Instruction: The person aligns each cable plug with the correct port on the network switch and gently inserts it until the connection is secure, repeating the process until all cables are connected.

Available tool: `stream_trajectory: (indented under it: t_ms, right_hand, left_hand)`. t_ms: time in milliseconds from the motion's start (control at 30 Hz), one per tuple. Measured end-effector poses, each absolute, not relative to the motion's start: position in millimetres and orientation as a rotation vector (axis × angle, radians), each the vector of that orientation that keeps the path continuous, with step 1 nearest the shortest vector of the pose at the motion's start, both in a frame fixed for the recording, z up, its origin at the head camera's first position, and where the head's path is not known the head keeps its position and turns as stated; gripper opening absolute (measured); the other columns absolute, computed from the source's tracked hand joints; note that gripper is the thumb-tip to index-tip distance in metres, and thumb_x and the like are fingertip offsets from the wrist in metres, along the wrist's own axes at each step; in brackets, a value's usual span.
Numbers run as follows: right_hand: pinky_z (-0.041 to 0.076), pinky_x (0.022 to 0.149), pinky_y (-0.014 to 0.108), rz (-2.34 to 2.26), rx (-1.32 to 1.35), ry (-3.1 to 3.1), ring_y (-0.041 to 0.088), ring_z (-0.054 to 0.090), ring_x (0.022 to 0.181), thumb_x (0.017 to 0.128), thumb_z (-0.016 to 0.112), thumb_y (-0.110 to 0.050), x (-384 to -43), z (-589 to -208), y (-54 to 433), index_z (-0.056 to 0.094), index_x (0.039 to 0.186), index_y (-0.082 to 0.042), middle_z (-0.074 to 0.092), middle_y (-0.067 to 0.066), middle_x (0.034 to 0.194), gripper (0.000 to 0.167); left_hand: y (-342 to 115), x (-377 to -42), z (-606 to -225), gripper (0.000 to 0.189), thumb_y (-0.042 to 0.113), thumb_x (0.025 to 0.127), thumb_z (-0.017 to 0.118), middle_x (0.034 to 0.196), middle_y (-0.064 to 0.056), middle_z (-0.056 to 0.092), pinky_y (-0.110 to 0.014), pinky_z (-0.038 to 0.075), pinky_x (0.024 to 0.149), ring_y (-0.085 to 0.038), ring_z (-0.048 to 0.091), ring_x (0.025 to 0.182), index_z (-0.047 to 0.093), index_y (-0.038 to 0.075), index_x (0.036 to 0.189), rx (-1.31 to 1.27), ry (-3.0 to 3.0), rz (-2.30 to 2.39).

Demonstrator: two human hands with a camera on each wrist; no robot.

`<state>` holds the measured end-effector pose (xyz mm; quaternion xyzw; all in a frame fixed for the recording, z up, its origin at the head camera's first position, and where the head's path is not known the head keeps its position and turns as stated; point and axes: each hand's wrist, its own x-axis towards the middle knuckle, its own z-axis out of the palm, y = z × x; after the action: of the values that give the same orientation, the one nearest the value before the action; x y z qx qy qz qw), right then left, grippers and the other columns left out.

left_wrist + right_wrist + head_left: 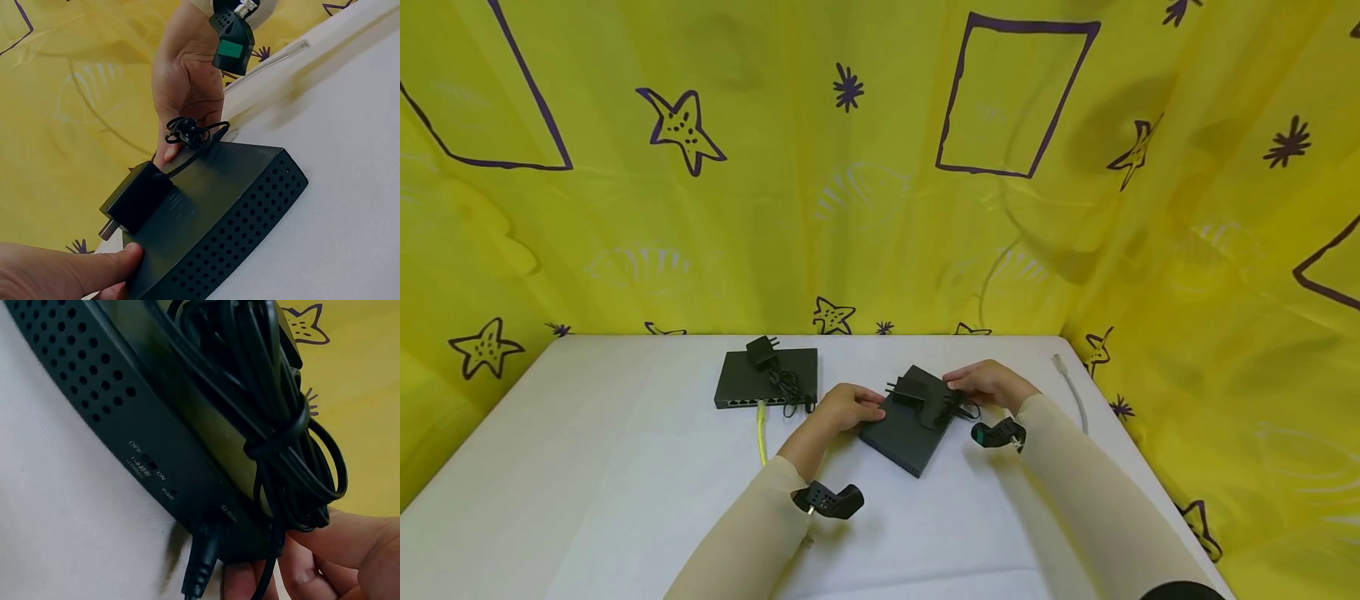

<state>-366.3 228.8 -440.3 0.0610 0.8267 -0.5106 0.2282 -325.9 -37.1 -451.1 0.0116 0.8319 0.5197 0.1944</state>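
Note:
Between both hands is a black network switch [898, 442], turned at an angle over the white table. My left hand [844, 407] grips its left edge, thumb on the top face. The right hand [996, 383] holds the far right corner. On top of the switch lies a black power adapter [134, 194] with metal prongs. Its cord is wound into a tied bundle [250, 394] near the right fingers. A barrel plug [203, 556] sits in the socket on the side panel, beside a small ON/OFF slider and rows of vent holes.
A second black switch [730, 375] lies at the back left, with another adapter [762, 352] and coiled cord on it. A yellow network cable [762, 433] runs from its front ports. At the right lies a grey cable [1075, 396]. Yellow patterned curtains [865, 208] border the table.

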Motion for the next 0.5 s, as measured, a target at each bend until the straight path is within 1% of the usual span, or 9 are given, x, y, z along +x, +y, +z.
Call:
stream_trajectory:
  t_ms: [167,267,433,500]
  right_hand:
    - [0.052,0.070,0.019,-1.420,0.221,2.288,0.005,0.057,0.078,0.094,0.065,-0.008,-366.4,-438.5,225.6,0.060,0.130,0.005,0.070,0.011,0.119,0.038]
    - [0.055,0.074,0.022,-1.505,0.277,2.321,0.005,0.062,0.080,0.094,0.066,-0.007,-360.3,-432.0,225.6,0.059,0.130,0.008,0.071,0.012,0.115,0.040]
    - [0.058,0.085,0.025,-1.736,0.381,2.449,0.014,0.066,0.096,0.097,0.062,-0.014,-329.8,-414.6,231.5,0.056,0.133,0.008,0.064,0.020,0.128,0.043]
    - [0.058,0.084,0.024,-1.850,0.404,2.447,0.015,0.067,0.097,0.097,0.062,-0.015,-310.8,-412.6,232.3,0.054,0.134,0.010,0.066,0.019,0.124,0.045]
  left_hand:
    - [-37.6,-326.4,-452.6,0.028,0.006,0.087,0.074,0.093,-0.006,0.071,-0.026,0.056,0.070,-0.012,0.059,0.078,0.071,0.001,0.114,0.021,2.312,1.477]
    - [-37.8,-326.5,-453.9,0.029,0.007,0.086,0.074,0.094,-0.005,0.070,-0.026,0.056,0.070,-0.012,0.059,0.078,0.071,0.001,0.115,0.026,2.312,1.480]
    - [-37.2,-324.9,-454.4,0.030,0.006,0.086,0.074,0.095,-0.006,0.071,-0.026,0.057,0.069,-0.011,0.061,0.077,0.071,0.001,0.115,0.031,2.287,1.511]
    - [-37.2,-324.2,-454.0,0.030,0.005,0.086,0.074,0.096,-0.007,0.072,-0.027,0.058,0.070,-0.011,0.062,0.077,0.071,0.000,0.116,0.029,2.275,1.525]
